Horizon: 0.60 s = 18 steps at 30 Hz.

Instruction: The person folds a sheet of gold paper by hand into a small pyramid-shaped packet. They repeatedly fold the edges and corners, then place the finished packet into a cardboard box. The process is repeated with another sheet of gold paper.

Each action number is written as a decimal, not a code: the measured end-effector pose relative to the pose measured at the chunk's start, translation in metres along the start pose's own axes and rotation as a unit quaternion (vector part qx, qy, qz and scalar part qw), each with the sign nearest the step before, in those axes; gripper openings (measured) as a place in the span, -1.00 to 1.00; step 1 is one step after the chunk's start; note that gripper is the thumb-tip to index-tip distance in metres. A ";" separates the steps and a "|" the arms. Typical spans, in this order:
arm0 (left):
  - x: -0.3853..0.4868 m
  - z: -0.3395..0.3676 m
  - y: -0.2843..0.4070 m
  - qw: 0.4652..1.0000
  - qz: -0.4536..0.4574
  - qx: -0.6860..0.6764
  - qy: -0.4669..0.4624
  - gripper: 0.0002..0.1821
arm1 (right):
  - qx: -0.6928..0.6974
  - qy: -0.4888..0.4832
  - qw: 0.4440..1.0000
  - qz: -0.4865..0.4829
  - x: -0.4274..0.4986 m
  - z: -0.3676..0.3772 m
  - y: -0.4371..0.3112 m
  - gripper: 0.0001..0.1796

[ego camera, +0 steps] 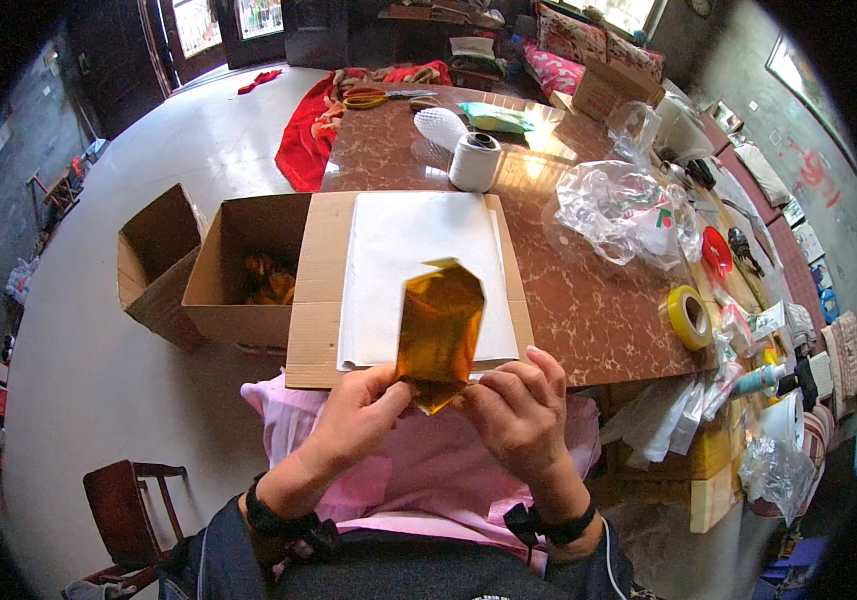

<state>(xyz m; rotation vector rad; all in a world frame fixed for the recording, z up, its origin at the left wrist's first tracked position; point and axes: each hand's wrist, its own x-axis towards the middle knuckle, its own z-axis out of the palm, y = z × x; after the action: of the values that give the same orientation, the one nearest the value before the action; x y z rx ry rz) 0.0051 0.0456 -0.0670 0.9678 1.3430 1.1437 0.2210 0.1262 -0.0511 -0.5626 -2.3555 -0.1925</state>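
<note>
A folded piece of shiny gold foil paper point(441, 326) stands tilted up over the near edge of the work board. Its top corners are cut off or folded at a slant, and its lower end narrows to a point. My left hand point(368, 409) pinches the lower left edge between thumb and fingers. At the lower right edge, the curled fingers of my right hand point(522, 412) grip the foil; their tips are partly hidden. Behind the foil lie white paper sheets point(417, 232) on a flat piece of cardboard point(317, 300).
An open cardboard box point(241, 319) with gold pieces inside stands left of the cardboard. A white thread cone point(475, 165), scissors point(368, 97), crumpled plastic bags point(616, 210) and a yellow tape roll point(689, 318) rest on the marbled table point(586, 322). Pink cloth point(428, 472) covers my lap.
</note>
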 end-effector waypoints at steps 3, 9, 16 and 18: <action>0.000 -0.006 -0.006 0.997 0.033 0.065 0.037 -0.75 | 0.078 0.010 0.997 0.026 0.008 -0.011 0.009 -0.68; -0.007 0.004 -0.007 0.984 0.109 0.144 -0.010 -0.75 | 0.139 0.087 0.979 0.121 0.032 -0.009 0.019 -0.66; -0.025 -0.003 0.021 0.955 0.042 0.291 -0.043 -0.69 | 0.125 0.057 0.983 0.124 0.029 -0.004 0.018 -0.75; -0.028 -0.006 0.029 0.971 0.051 0.233 0.031 -0.66 | 0.116 0.038 0.985 0.122 0.023 -0.006 0.011 -0.75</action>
<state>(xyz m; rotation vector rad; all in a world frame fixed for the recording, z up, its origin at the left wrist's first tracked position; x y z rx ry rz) 0.0001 0.0240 -0.0334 1.3596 1.6696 0.9553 0.2138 0.1424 -0.0316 -0.7071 -2.1729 0.1672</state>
